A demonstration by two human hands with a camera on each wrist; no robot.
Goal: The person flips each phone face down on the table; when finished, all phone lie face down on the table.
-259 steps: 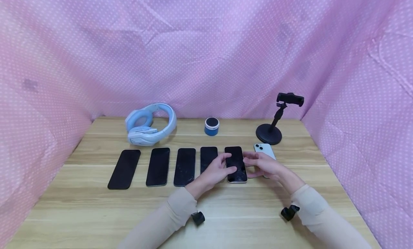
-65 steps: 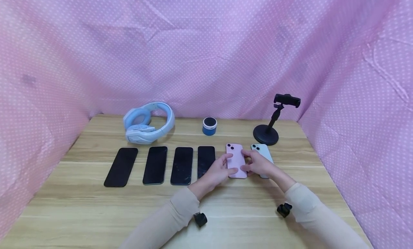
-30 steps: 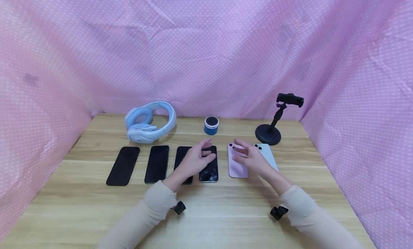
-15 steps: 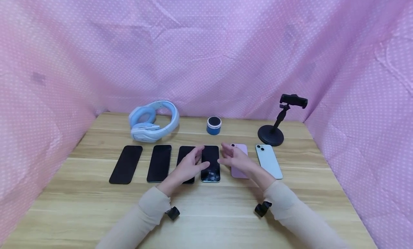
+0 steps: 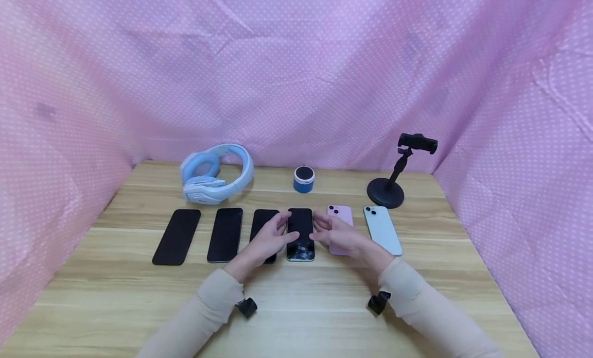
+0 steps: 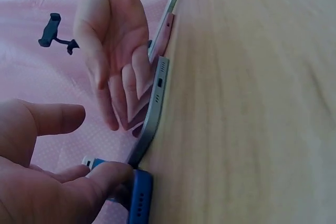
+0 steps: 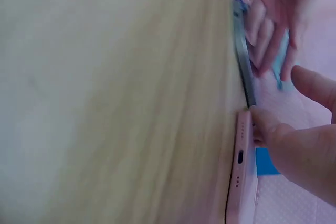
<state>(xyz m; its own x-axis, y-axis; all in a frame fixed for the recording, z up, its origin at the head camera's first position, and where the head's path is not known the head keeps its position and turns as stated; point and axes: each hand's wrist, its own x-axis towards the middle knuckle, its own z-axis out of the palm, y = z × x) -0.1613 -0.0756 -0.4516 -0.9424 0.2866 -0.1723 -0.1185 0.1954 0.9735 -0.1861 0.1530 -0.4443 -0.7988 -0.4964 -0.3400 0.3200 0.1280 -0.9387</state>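
Two hands [image 5: 269, 238] flank one dark-screened phone [image 5: 301, 244].

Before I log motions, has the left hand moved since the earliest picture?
Yes, the left hand shifted leftward relative to the blue speaker in the head view.

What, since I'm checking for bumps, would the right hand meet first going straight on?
Probably the black phone directly ahead of the right hand; whether they touch is hard to judge.
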